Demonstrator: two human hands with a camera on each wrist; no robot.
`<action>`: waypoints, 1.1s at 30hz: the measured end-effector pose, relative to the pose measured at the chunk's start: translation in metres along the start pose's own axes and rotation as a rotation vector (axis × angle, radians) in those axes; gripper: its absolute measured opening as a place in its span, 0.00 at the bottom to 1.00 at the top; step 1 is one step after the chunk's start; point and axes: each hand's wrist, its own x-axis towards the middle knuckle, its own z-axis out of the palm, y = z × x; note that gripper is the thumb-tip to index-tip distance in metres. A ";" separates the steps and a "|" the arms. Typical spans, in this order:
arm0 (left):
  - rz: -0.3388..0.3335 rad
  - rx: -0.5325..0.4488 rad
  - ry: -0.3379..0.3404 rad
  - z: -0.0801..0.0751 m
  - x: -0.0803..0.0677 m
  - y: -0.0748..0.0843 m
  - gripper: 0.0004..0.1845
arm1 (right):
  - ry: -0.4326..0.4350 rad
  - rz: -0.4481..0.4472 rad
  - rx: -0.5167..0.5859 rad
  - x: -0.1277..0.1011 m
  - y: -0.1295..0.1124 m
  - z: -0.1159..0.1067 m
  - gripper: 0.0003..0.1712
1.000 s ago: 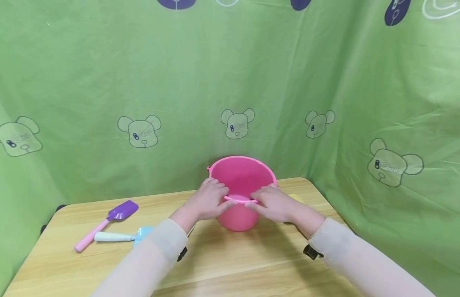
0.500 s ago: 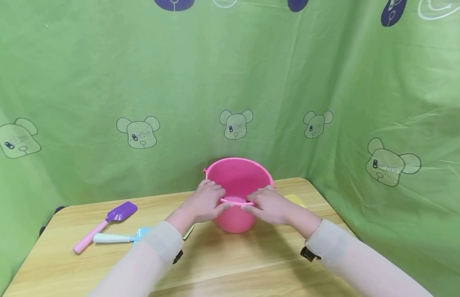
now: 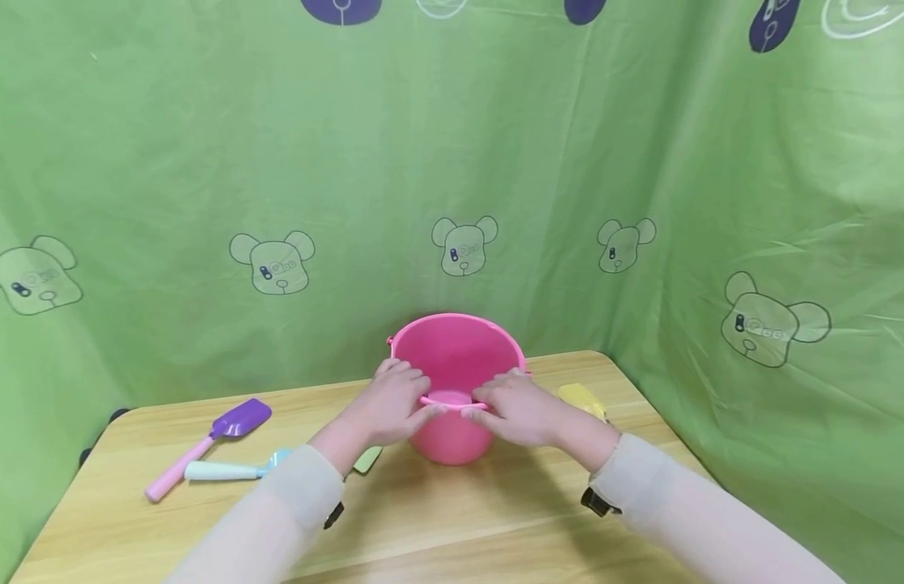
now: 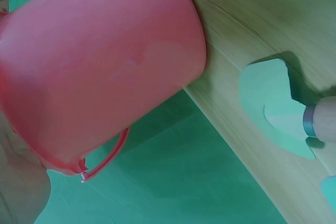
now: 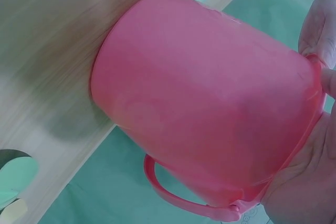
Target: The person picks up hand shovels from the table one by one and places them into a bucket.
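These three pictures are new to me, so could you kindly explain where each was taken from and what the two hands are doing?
No machine here: a person works with bare hands and wears three cameras. The wide picture comes from the head camera, looking down at a wooden table before a green curtain. The other two come from cameras strapped to the wrists, so they see the same scene from very close and tilted.

The left hand and the right hand both grip the near rim of a pink bucket, which stands on the table with its handle hanging down.

On the table to the left lie a purple shovel with a pink handle, a light blue tool and a pale green tool. A yellow piece lies to the right.
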 end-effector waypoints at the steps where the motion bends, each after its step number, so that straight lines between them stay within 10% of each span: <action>1: -0.002 -0.001 0.001 0.000 -0.001 0.000 0.22 | -0.001 -0.001 0.000 0.000 -0.001 0.000 0.20; 33: -0.023 -0.018 0.066 -0.010 -0.037 -0.010 0.19 | -0.012 -0.052 0.007 0.018 -0.027 0.008 0.20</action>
